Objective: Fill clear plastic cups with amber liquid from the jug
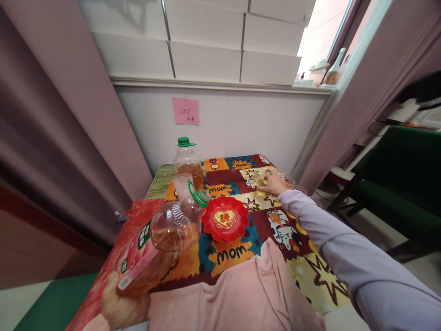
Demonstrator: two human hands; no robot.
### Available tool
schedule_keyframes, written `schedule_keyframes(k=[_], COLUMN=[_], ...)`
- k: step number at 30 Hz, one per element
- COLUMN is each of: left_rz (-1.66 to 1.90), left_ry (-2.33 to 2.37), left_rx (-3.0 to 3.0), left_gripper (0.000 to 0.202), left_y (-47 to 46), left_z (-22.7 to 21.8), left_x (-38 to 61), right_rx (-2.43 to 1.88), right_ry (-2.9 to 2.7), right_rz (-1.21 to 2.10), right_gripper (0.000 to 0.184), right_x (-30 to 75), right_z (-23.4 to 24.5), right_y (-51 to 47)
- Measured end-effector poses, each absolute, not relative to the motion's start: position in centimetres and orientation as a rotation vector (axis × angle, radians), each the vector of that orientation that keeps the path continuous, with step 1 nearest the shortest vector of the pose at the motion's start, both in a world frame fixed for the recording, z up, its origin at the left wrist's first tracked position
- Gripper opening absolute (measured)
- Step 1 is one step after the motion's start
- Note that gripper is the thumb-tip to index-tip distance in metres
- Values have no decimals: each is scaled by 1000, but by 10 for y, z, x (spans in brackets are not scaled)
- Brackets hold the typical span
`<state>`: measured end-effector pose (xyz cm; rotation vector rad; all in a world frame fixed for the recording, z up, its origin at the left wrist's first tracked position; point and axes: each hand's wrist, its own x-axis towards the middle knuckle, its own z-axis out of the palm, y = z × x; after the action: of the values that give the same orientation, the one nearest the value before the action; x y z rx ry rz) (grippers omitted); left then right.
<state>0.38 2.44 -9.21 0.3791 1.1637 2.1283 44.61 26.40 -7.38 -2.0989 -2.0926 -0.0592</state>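
Bottle (164,241), left hand (126,301) grasping its base, has its long axis slanted, mouth pointing forward-right.

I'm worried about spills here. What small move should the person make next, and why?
I'd probably have the left hand tip the bottle a little more upright. It holds amber liquid and leans with its apparently uncapped mouth toward the red dish, while the right hand is over by the clear cups, so only one hand steadies the bottle.
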Motion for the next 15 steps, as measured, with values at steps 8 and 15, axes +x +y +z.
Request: schedule_keyframes(k=[8,15], left_rz=[2119,2173], left_ry=[1197,1179], left_rx=[445,341], left_gripper=[36,38], left_y=[22,25], left_z=[-93,-104], left_x=[3,-3], right_rx=[-2205,-2224], right_ry=[-2023,-2009], right_rz=[-87,-96], right_gripper=[57,60], right_x=[454,454], right_z=[-85,-82], right_y=[272,266])
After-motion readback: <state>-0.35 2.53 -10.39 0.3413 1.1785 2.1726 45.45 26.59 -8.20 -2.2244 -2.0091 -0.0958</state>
